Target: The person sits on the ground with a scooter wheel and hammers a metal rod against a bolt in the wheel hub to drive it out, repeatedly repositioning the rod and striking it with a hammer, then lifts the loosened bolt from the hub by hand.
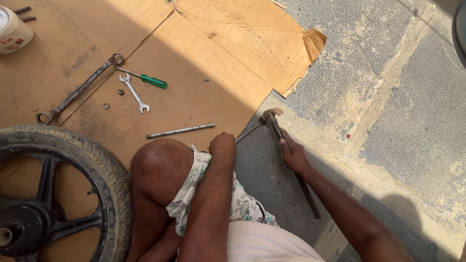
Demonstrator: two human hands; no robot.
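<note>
Right hand point(294, 156) gripping hammer point(286, 145), left hand point(222, 145) clutching rod point(248, 132), on sunlit pavement point(388, 97).

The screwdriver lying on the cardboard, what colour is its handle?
Green: the screwdriver handle shows clearly in the head view.

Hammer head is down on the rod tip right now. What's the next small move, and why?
Probably lift the hammer slightly and tap again: the right hand grips its handle, the left hand steadies the thin rod, and the head sits at the rod's end on the pavement.
</note>
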